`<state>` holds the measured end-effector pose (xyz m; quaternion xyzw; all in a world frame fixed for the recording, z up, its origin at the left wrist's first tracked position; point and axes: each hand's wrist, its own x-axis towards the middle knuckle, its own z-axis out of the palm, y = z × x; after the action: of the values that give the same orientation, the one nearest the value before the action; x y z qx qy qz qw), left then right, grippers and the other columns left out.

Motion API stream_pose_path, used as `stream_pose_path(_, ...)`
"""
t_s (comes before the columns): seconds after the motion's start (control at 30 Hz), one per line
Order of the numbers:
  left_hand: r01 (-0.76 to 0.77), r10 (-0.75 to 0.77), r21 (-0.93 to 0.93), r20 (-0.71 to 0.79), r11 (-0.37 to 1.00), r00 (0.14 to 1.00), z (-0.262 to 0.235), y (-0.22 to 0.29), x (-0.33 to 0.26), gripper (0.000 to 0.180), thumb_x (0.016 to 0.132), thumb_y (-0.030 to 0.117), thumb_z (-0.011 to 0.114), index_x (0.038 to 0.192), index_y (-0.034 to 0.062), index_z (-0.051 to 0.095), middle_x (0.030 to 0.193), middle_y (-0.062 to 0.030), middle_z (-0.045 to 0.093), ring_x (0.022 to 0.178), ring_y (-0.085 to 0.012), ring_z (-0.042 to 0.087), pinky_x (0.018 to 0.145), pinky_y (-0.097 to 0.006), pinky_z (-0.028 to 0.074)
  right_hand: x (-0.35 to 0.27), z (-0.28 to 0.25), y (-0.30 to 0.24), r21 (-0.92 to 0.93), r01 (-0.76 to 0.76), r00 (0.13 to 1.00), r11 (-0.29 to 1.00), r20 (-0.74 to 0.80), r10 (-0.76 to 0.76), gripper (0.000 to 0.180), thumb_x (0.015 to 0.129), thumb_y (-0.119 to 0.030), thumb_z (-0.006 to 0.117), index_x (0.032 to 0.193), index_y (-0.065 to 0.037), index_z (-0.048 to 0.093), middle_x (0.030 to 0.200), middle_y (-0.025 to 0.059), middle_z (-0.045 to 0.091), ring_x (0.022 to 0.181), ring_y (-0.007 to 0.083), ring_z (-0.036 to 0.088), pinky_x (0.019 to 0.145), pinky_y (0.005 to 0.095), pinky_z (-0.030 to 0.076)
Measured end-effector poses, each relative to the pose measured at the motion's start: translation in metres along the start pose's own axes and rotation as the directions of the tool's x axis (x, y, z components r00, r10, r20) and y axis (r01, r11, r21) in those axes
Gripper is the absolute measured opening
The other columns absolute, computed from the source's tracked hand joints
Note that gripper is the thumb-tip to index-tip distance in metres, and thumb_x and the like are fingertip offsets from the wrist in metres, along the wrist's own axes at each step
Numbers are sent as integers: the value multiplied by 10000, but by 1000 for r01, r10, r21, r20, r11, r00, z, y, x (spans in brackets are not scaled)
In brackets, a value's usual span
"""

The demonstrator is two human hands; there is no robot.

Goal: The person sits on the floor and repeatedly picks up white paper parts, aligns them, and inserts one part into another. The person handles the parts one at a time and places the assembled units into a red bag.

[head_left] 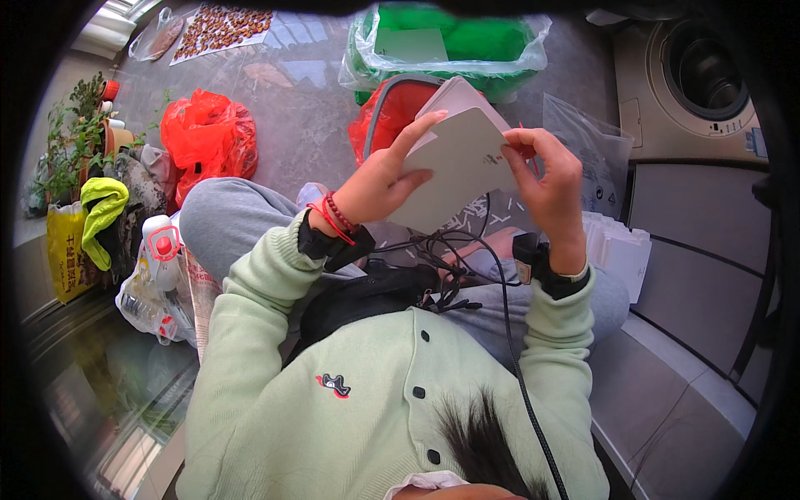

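The left hand grips the left edge of a grey card, held above the lap in the middle. The right hand pinches its right edge. I think the card could bend or slip onto the black cables if 1 hand lets go.

Open grey floor ahead-left betw. red plastic bag and green bag-lined bin; fwd path blocked by red bag just behind the card stack, clear zip bag and white paper stack crowd right, washing machine beyond.
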<state>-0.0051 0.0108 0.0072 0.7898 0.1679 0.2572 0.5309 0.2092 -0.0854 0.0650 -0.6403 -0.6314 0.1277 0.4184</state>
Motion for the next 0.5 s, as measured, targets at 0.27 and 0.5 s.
stream_pose_path(0.27, 105, -97, -90, 90, 990, 991, -4, -6, -2, 383, 881, -21, 579, 1209, 63, 400, 1000, -102, 572, 920, -151, 579, 794, -292, 474, -2, -9, 4, -75, 27, 994, 997, 109, -19, 134, 788, 2, 662, 913, -12, 616, 823, 113, 636, 684, 226, 627, 622, 291, 497)
stream_pose_path(0.5, 70, -63, -55, 105, 996, 992, -3, -6, -1, 338, 856, -22, 560, 1165, 51, 443, 939, -182, 609, 872, -339, 632, 751, -333, 477, -1, -1, 7, -215, 69, 991, 974, 129, -41, 177, 703, 19, 645, 856, -38, 578, 778, 108, 610, 713, 247, 636, 625, 331, 505)
